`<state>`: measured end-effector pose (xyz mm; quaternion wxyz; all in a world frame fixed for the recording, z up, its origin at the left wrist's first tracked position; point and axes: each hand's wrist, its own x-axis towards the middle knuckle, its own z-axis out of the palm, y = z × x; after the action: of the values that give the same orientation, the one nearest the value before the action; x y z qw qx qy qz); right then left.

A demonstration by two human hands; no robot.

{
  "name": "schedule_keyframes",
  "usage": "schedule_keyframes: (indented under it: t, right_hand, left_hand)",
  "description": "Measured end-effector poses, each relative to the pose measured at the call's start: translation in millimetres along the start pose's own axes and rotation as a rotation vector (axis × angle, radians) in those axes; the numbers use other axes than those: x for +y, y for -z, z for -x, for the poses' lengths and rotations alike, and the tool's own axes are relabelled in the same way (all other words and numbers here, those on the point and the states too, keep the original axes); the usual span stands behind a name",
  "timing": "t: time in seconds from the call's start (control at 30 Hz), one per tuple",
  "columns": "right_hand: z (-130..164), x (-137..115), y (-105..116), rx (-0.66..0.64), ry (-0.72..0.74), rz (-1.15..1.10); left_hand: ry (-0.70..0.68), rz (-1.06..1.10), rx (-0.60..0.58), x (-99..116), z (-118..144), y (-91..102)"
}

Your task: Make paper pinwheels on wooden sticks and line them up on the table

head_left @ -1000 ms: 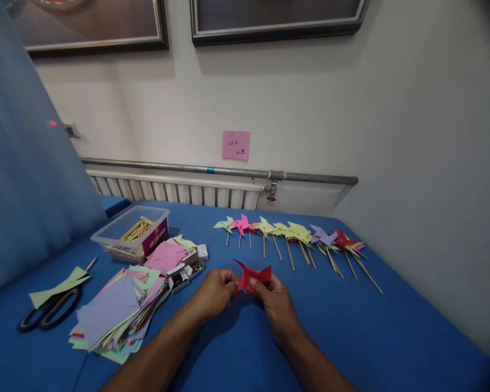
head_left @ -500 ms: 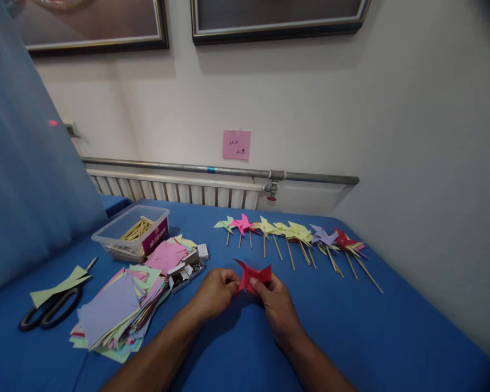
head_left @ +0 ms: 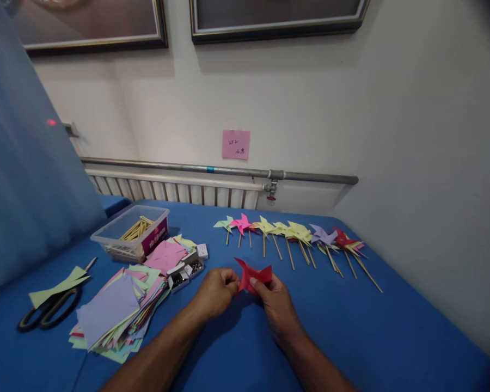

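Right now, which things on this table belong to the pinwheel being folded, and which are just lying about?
In hand: left hand, right hand, red paper pinwheel.

Lying about: scissors, paper stack, stick tub, pin boxes, finished pinwheels.

Both hands [head_left: 245, 296] pinch red paper pinwheel [head_left: 253, 276].

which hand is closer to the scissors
Left. The left hand sits across the paper stack from the scissors; the right hand lies farther right, past the red paper.
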<state>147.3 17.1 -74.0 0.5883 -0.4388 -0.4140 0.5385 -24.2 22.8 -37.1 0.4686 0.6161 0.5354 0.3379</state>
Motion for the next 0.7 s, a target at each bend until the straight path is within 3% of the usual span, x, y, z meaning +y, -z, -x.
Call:
schedule_keyframes:
  t: [0.7]
  right_hand:
    - [-0.9,0.6,-1.1,0.063,0.057,0.063]
  left_hand:
    - [0.007,0.015,0.039,-1.1,0.1,-5.4]
